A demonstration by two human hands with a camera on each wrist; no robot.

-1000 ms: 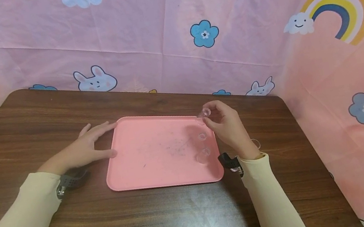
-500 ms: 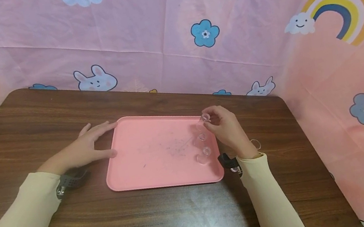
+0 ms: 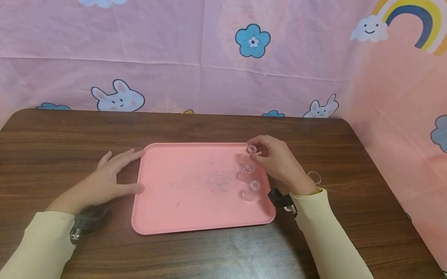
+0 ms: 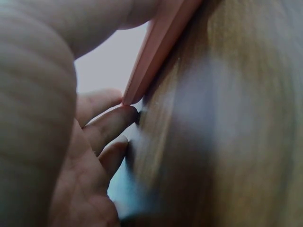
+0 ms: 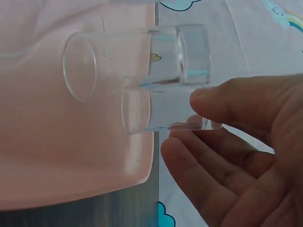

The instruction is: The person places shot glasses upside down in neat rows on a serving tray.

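Note:
Along the right side of the pink tray (image 3: 187, 189) stand two clear shot glasses, a middle glass (image 3: 249, 168) and a near glass (image 3: 254, 186), upside down with their thick bases upward. At the tray's far right corner, my right hand (image 3: 281, 159) pinches a third clear shot glass (image 5: 161, 113) by its thick base, also rim down. Whether its rim touches the tray is hard to tell. My left hand (image 3: 100, 183) rests at the tray's left edge, fingers spread, thumb on the rim; the left wrist view shows fingertips (image 4: 118, 118) touching the tray's side.
The tray lies on a dark wood-grain table (image 3: 183, 272). Right of my right wrist, a clear round rim (image 3: 314, 177) shows on the table, partly hidden by the arm. A patterned pink cloth (image 3: 173, 45) hangs behind the table and along its sides.
My right hand has lowered the shot glass toward the tray's far right corner, tipping it from a slant to about upright, rim down. The left hand and the tray have stayed put.

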